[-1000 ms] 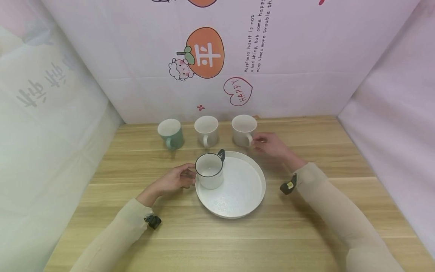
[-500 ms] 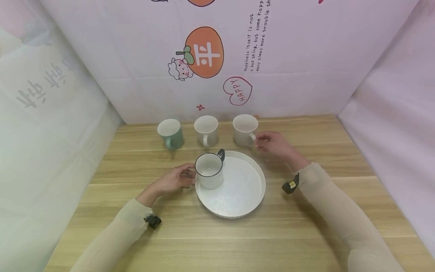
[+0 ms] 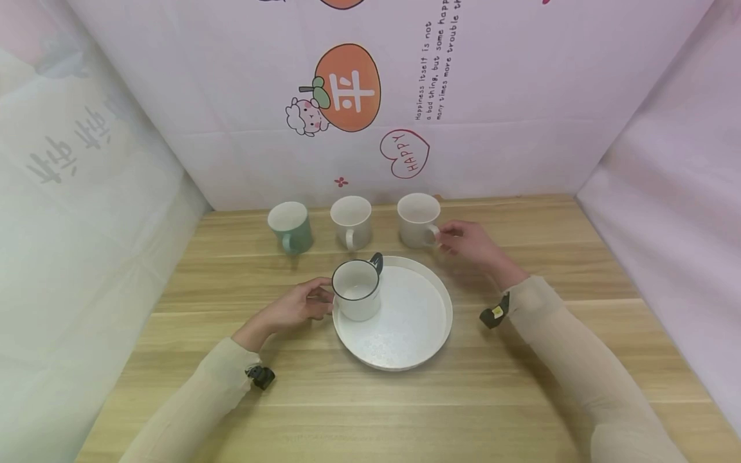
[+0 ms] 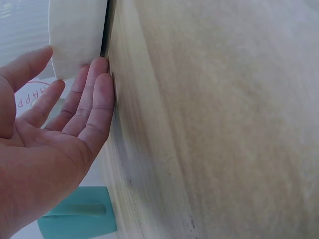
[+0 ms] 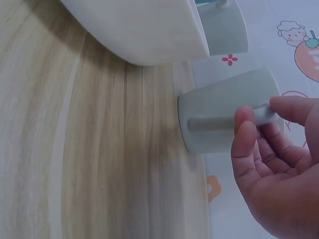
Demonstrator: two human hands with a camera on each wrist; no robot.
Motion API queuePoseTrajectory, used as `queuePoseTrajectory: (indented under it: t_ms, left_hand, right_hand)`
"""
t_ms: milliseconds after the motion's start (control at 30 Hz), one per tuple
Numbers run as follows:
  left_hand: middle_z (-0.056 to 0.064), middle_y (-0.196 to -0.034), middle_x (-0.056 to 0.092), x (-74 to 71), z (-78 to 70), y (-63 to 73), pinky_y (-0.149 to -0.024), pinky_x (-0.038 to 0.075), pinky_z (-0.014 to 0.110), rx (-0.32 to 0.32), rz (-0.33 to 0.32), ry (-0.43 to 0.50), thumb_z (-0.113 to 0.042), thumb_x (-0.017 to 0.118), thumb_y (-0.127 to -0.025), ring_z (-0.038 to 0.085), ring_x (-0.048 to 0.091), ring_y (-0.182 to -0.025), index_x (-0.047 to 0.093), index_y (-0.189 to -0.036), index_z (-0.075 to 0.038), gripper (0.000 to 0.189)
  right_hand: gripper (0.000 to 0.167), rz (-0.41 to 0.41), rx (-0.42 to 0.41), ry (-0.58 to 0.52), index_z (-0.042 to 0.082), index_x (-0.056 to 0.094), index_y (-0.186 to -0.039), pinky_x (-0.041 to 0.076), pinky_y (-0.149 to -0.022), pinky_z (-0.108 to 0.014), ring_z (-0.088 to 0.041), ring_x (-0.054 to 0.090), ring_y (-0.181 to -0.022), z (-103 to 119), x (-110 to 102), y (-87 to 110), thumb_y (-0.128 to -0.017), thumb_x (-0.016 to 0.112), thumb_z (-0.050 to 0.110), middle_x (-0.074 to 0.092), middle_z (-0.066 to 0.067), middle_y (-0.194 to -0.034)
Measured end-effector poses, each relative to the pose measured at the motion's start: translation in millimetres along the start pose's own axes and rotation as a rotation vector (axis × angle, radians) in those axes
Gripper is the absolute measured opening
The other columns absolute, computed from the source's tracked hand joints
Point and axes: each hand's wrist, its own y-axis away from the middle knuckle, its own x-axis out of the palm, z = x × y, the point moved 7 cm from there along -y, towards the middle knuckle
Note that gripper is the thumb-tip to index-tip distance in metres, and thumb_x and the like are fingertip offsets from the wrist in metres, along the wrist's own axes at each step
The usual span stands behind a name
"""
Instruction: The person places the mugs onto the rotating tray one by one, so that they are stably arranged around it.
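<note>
A white round tray [image 3: 408, 321] lies on the wooden table. A white mug with a black rim [image 3: 357, 302] stands on the tray's left side, its dark handle pointing back right. My left hand [image 3: 298, 303] is at the tray's left edge beside that mug. In the left wrist view its fairly straight fingertips [image 4: 103, 82] touch the tray's outer wall [image 4: 77, 32]. My right hand [image 3: 466, 244] pinches the handle of a plain white mug [image 3: 417, 225] behind the tray. The right wrist view shows thumb and fingers around that handle [image 5: 214, 123]; the mug looks upright on the table.
Another white mug [image 3: 351, 225] and a green mug [image 3: 291, 230] stand in a row to the left of the pinched mug. White printed cloth [image 3: 492, 96] rises behind the table and along both sides.
The right hand has shifted slightly right, and the plain white mug has turned and slid a little right with it. The left hand, tray and black-rimmed mug have stayed put.
</note>
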Motion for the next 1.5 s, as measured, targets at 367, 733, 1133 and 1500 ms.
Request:
queuePoseTrajectory:
  t_ms: [367,733,1133,1500]
  left_hand:
    - [0.025,-0.131,0.060,-0.7,1.6,-0.9,-0.088,0.059,0.038,-0.013,-0.002,-0.004,-0.015,0.065,-0.097,0.029,0.068,-0.111,0.041,-0.147,-0.006,0.056]
    - [0.025,-0.130,0.060,-1.1,2.5,-0.8,-0.087,0.059,0.039,-0.018,-0.010,0.002,-0.015,0.066,-0.097,0.029,0.067,-0.112,0.042,-0.147,-0.006,0.057]
    - [0.026,-0.130,0.060,-0.6,1.0,0.3,-0.089,0.059,0.041,-0.013,-0.004,0.001,-0.015,0.065,-0.097,0.032,0.066,-0.114,0.042,-0.148,-0.006,0.056]
    - [0.026,-0.131,0.060,-0.8,0.5,0.5,-0.090,0.059,0.041,-0.015,-0.004,0.001,-0.015,0.065,-0.097,0.031,0.066,-0.113,0.040,-0.148,-0.005,0.058]
  right_hand:
    - [0.033,0.000,0.048,-0.039,-0.005,0.062,-0.118,0.057,-0.074,-0.032,-0.022,0.067,-0.087,2.6,6.3,-6.8,-0.102,0.059,0.024,0.067,-0.028,-0.107]
    - [0.034,-0.055,0.030,0.022,0.000,0.065,-0.113,0.057,-0.071,-0.031,-0.019,0.065,-0.081,3.4,3.1,-6.2,-0.102,0.058,0.031,0.069,-0.025,-0.103]
    - [0.034,-0.103,-0.030,0.047,0.000,0.065,-0.110,0.060,-0.082,-0.047,-0.015,0.066,-0.079,3.0,2.8,-5.0,-0.103,0.056,0.033,0.069,-0.026,-0.105]
    - [0.032,-0.114,-0.044,0.061,0.002,0.066,-0.109,0.060,-0.078,-0.038,-0.024,0.069,-0.084,1.7,2.7,-4.5,-0.103,0.056,0.033,0.070,-0.025,-0.101]
